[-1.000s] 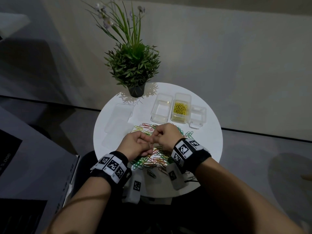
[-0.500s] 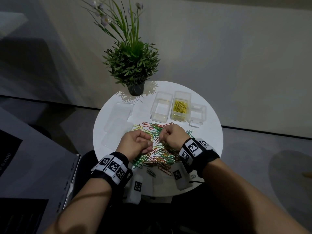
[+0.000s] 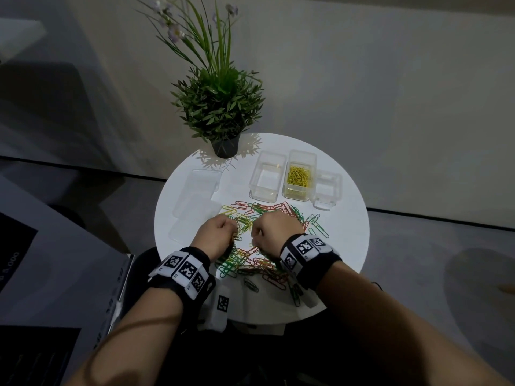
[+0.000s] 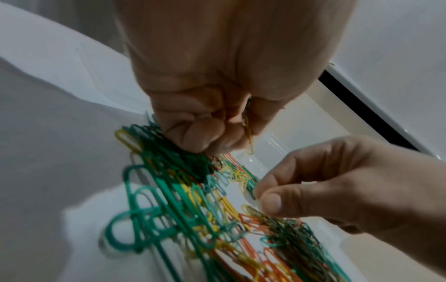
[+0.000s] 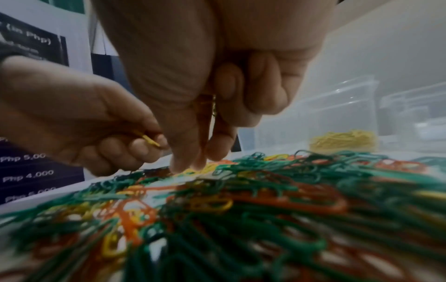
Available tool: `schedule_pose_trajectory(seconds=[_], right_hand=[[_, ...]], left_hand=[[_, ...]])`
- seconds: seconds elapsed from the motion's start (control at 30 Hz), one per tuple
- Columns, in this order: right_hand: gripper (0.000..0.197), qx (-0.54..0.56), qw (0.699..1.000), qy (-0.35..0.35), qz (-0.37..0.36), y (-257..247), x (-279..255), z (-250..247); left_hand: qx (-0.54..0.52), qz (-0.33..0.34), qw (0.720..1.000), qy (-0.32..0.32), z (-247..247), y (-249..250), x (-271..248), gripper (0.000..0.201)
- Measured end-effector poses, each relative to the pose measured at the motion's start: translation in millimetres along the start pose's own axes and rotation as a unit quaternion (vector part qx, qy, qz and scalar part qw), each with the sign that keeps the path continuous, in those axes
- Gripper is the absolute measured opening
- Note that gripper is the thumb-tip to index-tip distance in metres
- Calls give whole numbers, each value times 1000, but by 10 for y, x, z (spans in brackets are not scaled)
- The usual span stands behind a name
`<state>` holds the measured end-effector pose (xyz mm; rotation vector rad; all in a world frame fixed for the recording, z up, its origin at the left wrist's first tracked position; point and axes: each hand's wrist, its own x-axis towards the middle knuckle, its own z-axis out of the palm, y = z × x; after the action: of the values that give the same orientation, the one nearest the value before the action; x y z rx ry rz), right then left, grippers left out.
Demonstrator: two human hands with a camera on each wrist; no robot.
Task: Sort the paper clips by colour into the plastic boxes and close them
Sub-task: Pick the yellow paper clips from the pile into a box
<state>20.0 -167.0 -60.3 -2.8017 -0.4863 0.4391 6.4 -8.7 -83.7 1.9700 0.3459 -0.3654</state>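
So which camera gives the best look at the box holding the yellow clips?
The head view: the box of yellow clips shows whole, from above, between two other boxes. The right wrist view shows it blurred, from the side. The left wrist view does not show it.

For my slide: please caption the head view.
Both hands pick yellow clips from the mixed pile below three boxes.

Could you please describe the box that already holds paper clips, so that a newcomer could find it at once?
On the round white table, beyond the loose pile of mixed coloured paper clips, three clear plastic boxes stand in a row to the right of the potted green plant. Take the middle clear box. Only it holds a heap of yellow clips; the boxes on either side look empty.
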Motion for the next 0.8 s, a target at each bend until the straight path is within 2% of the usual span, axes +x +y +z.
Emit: schedule_pose_trajectory(seconds=[0.1, 0.27, 0.37, 0.5, 0.57, 0.63, 0.7, 0.73, 0.8], right_hand=[[10, -49, 998, -21, -19, -43, 52, 83], [10, -54, 998, -38, -8, 39, 51, 127], [8, 41, 998, -29, 25, 131, 12, 83], [30, 166, 982, 16, 95, 245, -11, -50], [32, 197, 971, 25, 133, 331, 11, -131], [24, 220, 961, 44, 160, 434, 28, -194], [23, 229, 954, 64, 181, 532, 34, -216], [23, 229, 953, 65, 188, 569, 36, -211], [21, 215, 955, 56, 195, 601, 39, -198]], left_hand=[[92, 20, 996, -3, -6, 69, 77, 25], [4, -8, 999, -48, 51, 138, 122, 25], [7, -19, 998, -52, 52, 144, 118, 32], [68, -10, 998, 3, 42, 230, 97, 24], [121, 0, 993, 10, 67, 255, 88, 23], [242, 33, 969, 23, 115, 264, 84, 24], [349, 58, 934, 38, 175, 271, 85, 34], [385, 67, 920, 41, 207, 278, 91, 38], [411, 84, 906, 49, 257, 299, 110, 30]])
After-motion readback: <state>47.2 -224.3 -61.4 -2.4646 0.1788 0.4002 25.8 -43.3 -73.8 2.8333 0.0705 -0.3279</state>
